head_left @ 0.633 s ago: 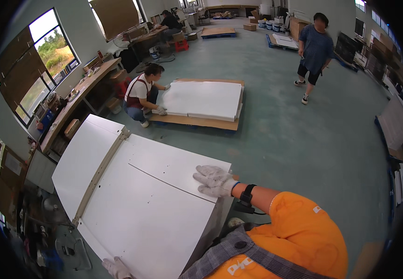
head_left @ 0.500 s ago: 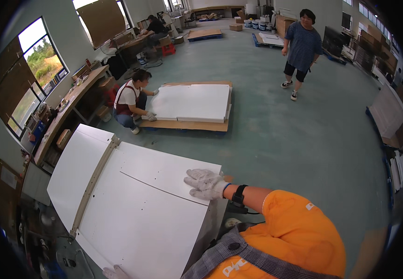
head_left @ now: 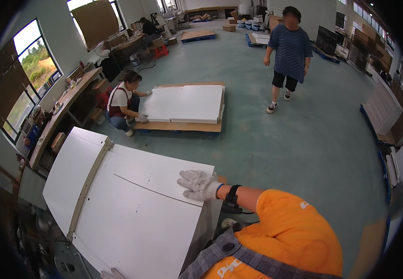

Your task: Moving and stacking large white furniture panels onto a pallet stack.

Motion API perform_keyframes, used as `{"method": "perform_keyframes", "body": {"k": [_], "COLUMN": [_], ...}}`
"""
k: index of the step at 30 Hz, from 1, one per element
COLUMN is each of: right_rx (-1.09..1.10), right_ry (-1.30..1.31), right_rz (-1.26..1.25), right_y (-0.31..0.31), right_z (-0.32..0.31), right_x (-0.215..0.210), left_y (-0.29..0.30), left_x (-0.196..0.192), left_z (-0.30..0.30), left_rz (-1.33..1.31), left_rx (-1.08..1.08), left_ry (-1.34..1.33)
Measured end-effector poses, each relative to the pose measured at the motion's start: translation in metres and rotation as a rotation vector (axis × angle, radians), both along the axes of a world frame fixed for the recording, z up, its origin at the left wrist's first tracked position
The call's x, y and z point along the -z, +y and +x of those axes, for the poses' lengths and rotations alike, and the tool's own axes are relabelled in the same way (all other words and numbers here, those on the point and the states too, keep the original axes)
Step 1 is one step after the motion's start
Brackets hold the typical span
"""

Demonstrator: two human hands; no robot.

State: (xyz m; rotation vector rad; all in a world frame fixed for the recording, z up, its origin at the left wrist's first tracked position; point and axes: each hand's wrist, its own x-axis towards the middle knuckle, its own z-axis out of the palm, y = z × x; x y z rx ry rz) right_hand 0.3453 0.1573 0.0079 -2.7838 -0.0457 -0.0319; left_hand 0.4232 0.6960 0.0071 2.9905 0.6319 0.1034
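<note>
A large white panel assembly (head_left: pixel 136 214) with small holes and a slot lies before me. A beige strip (head_left: pixel 89 183) runs across it, and another white section (head_left: pixel 73 156) lies beyond that strip. My right hand (head_left: pixel 197 186), in a pale work glove, rests flat on the panel near its right corner, fingers stretched out. At the lower edge, my left hand (head_left: pixel 113 273), gloved too, touches the panel's near side; its fingers appear laid out on the surface, while most of the hand is cut off.
A co-worker (head_left: pixel 124 102) crouches with gloved hands at a stack of white panels (head_left: pixel 187 102) on a pallet. Another person (head_left: pixel 289 56) in a striped shirt walks on the green floor. A workbench (head_left: pixel 66 109) lines the left wall; boxes and panels (head_left: pixel 380 109) stand at right.
The person in the striped shirt has walked nearer. My view has shifted slightly, so the scene sits a little further left. Both my hands keep their places on the panel.
</note>
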Motion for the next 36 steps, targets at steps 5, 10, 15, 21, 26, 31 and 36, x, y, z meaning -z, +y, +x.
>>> {"method": "perform_keyframes", "body": {"k": [5, 10, 15, 21, 26, 31, 36], "right_rx": [0.064, 0.029, 0.034, 0.046, 0.031, 0.004, 0.008], "right_ry": [0.012, 0.046, 0.027, -0.02, -0.04, -0.072, -0.089], "right_rz": [-0.011, -0.027, -0.047, -0.03, -0.057, -0.052, -0.066], "right_y": [-0.005, 0.0, 0.0, 0.001, 0.002, 0.0, -0.002], "right_z": [-0.008, -0.002, 0.0, -0.003, -0.002, -0.002, -0.001], "right_x": [0.004, -0.002, -0.006, -0.005, -0.006, -0.005, 0.0], "left_y": [-0.021, -0.018, -0.009, -0.015, -0.005, 0.014, 0.012], "left_x": [-0.015, -0.018, -0.01, -0.016, -0.009, 0.001, -0.023], "left_z": [-0.003, -0.012, -0.009, -0.011, -0.009, -0.005, -0.02], "left_rz": [-0.057, -0.073, 0.003, -0.069, -0.056, -0.163, -0.201], "left_rx": [-0.056, -0.095, -0.069, -0.079, -0.056, -0.043, -0.062], "left_ry": [0.081, 0.083, 0.073, 0.051, 0.05, -0.034, 0.013]}}
